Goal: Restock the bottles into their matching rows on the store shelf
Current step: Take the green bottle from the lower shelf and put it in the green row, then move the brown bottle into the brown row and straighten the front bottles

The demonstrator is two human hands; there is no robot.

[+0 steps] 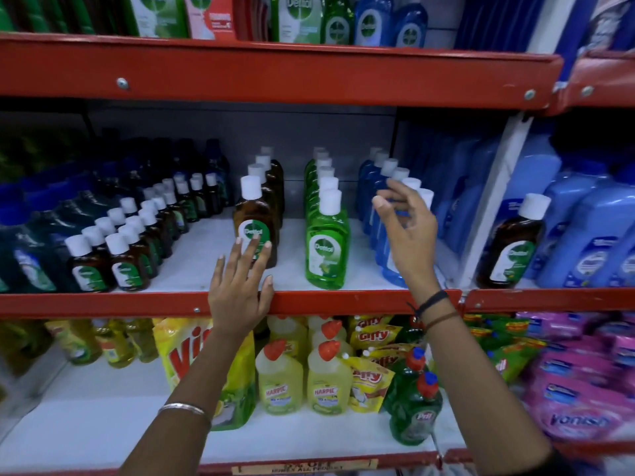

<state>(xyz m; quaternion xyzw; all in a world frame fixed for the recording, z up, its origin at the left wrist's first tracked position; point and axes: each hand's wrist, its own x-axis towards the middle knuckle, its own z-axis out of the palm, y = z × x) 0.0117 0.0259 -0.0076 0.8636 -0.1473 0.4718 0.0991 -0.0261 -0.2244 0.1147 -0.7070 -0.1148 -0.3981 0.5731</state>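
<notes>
On the middle shelf (171,302) stand rows of white-capped bottles. The front brown bottle (252,218) heads one row; my left hand (240,286) has straight fingertips touching its green label. A row of green bottles (326,235) stands to its right. Further right is a row of blue bottles (385,242); my right hand (409,231) hovers in front of it with fingers spread, holding nothing. A lone brown bottle (512,245) stands among light blue bottles in the bay to the right.
Small brown bottles (120,259) and dark green bottles (31,255) fill the shelf's left. Tall light blue bottles (584,235) crowd the right bay. Yellow cleaner bottles (302,383), pouches and pink packs sit below. A red shelf edge (275,73) runs overhead.
</notes>
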